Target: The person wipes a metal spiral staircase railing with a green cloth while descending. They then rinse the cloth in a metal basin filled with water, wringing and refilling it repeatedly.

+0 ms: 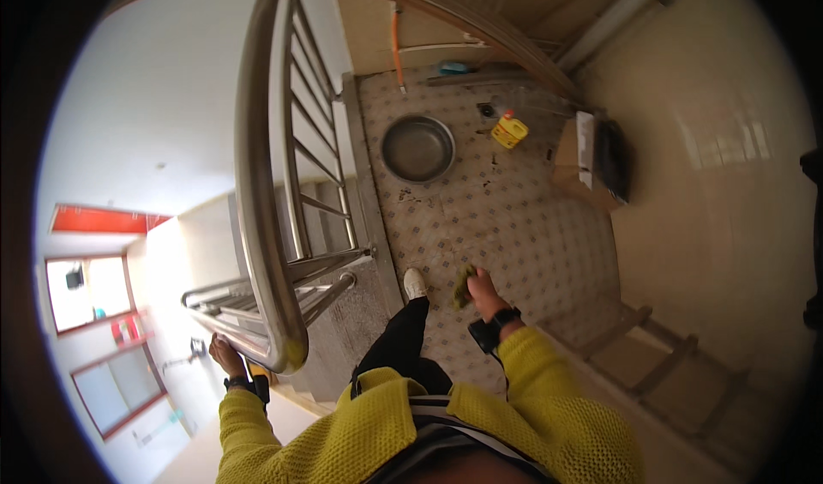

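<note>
My right hand (485,291) is closed around a crumpled olive-green cloth or scrubbing pad (462,287), held above the patterned tile floor. On the left, my left hand (226,357) is at the lower stainless-steel stair handrail (225,326), its fingers curled against the metal. The thick upper handrail (256,162) rises between that hand and the landing. Ahead on the tiles stands a round metal basin (418,149). To its right is a yellow plastic jug (510,131) with a red cap. My white shoe (415,283) is on the floor close to the cloth.
A cardboard box (569,149) with a black item stands against the right wall. Near the far wall are an orange hose (397,47), a blue object (452,68) and a floor drain (487,110). A wooden ladder-like frame (665,362) lies at lower right. Stairs (321,201) drop away left.
</note>
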`<state>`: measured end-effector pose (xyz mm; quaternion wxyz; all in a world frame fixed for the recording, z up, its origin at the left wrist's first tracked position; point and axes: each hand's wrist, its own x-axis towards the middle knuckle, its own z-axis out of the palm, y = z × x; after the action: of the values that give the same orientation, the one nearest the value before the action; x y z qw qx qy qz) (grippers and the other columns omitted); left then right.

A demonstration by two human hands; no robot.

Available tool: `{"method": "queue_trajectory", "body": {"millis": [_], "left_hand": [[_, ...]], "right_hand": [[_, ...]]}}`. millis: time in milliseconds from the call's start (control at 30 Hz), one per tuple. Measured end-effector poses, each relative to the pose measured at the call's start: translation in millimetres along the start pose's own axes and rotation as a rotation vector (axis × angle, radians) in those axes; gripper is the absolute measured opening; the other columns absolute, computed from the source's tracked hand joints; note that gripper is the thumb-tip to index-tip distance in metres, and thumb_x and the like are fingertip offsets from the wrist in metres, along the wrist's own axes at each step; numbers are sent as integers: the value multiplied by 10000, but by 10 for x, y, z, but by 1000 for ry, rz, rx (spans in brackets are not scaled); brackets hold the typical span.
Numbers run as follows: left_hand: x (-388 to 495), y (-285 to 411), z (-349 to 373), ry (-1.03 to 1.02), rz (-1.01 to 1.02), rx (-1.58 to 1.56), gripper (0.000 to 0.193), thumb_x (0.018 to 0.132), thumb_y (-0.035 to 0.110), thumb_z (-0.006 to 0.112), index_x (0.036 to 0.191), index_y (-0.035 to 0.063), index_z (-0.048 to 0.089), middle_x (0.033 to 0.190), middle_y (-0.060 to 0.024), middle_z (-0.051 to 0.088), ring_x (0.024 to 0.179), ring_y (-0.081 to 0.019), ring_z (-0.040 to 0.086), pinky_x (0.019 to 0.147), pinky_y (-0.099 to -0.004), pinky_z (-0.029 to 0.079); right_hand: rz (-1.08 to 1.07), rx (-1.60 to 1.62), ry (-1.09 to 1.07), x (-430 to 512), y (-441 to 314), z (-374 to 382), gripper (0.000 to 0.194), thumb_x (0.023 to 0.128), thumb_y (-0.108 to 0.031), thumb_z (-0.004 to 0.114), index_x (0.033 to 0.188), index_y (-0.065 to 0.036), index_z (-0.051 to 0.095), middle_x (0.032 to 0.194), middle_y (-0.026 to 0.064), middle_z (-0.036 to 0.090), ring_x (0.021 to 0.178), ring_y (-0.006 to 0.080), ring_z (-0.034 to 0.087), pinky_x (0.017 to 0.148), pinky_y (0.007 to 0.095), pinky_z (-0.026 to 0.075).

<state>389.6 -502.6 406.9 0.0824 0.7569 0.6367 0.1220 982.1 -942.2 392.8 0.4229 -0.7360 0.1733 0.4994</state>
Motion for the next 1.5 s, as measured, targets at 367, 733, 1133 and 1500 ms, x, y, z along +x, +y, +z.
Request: {"method": "queue_trajectory", "body": {"millis": [367, 733, 1133, 1500], "left_hand": [[-2427, 1228, 435, -1066, -1072, -677, 477, 911, 181, 541, 1361, 100, 406, 1167, -112, 565, 858, -215, 612, 657, -334, 531], [-2025, 4542, 1017, -624, -754, -718, 392, 888, 253, 551, 1205, 22, 556, 1016, -171, 651, 866, -274, 646, 750, -371, 516], [-2454, 6302, 1024, -773, -630, -652, 397, 860, 27, 502, 1253, 51, 555, 1058, -207, 640, 893, -329, 625, 749, -410, 495], [-2019, 5639, 1927, -988, -443, -380, 583, 754, 92, 717, 1292, 58, 495, 975, -155, 652, 896, -270, 633, 741, -383, 517]], "right_hand": [[-616, -497, -31, 1592, -1650, 59, 401, 824, -119, 569, 1207, -11, 521, 1091, 203, 594, 881, 329, 616, 732, 393, 520], [-499, -1494, -316, 2369, -2512, -932, 338, 933, -304, 467, 1111, -41, 584, 926, 151, 638, 695, 279, 642, 662, 376, 534], [-366, -1306, -146, 2892, -4314, -1975, 227, 937, -158, 446, 1069, -15, 563, 903, 151, 623, 663, 248, 618, 569, 339, 503], [-248, -1420, -482, 2223, -3545, -977, 341, 927, -255, 501, 1170, -23, 558, 1075, 149, 610, 860, 269, 635, 713, 378, 552]]}}
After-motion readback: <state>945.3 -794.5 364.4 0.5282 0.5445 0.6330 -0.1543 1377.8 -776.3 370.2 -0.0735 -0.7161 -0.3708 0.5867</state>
